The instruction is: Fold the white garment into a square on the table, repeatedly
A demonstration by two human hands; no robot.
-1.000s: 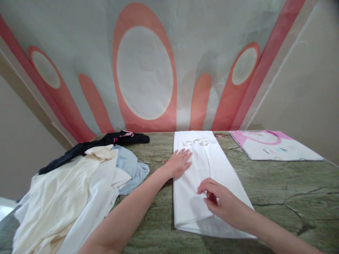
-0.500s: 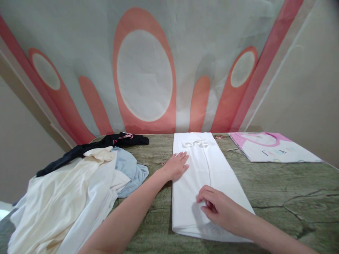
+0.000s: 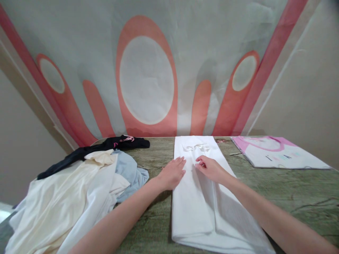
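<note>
A long white garment (image 3: 189, 211) lies folded into a narrow strip on the table, with gathered ruffles near its far end. My left hand (image 3: 172, 173) rests flat on the left edge of this strip, fingers stretched out. Just right of it, my right hand (image 3: 210, 169) is over the middle of the garment below the ruffles. Its fingers are curled and closed at a raised crease of the white cloth; the fingertips are partly hidden. The cloth's lower right part fans out under my right forearm.
At the left lies a loose heap of clothes: a cream garment (image 3: 63, 194), a light blue one (image 3: 129, 173) and a black one (image 3: 92, 150). A folded pink and white shirt (image 3: 280, 153) lies at the back right of the wood-patterned table (image 3: 299, 197). Behind stands a printed backdrop (image 3: 148, 77).
My right hand has moved away from me, from the garment's near part to just below the ruffles. The cloth's near right part has spread and shows a long crease. My left hand stays on the left edge.
</note>
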